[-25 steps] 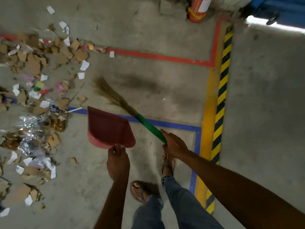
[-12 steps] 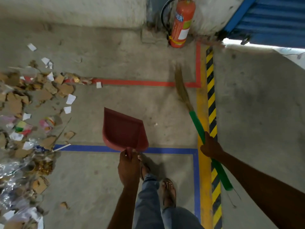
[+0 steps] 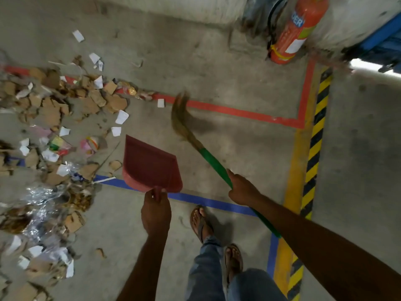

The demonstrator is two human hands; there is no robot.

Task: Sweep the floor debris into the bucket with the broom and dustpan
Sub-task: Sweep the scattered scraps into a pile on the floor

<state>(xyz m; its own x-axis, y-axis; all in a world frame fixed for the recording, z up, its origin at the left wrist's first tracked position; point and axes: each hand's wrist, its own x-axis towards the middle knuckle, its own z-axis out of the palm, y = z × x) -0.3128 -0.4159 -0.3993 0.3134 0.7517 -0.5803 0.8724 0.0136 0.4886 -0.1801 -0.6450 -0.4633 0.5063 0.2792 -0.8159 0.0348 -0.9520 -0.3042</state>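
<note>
My left hand (image 3: pixel 155 208) grips the handle of a red dustpan (image 3: pixel 149 165), held above the floor near the blue tape line. My right hand (image 3: pixel 240 189) grips the green handle of a straw broom (image 3: pixel 213 165); its blurred bristles (image 3: pixel 181 115) reach toward the red tape line. A wide spread of debris (image 3: pixel 52 114), made of torn cardboard, white paper scraps, wrappers and shiny foil, covers the floor on the left. The dustpan's mouth points toward it. No bucket is in view.
A red fire extinguisher (image 3: pixel 293 33) stands against the back wall. Red (image 3: pixel 238 110), blue (image 3: pixel 206 199) and yellow-black (image 3: pixel 314 148) tape lines mark the concrete floor. My sandalled feet (image 3: pixel 200 222) stand near the blue line. A blue shutter (image 3: pixel 382 42) is at the top right.
The broom head has swung left from near the yellow line toward the debris. The view has shifted, so the debris pile fills more of the left side.
</note>
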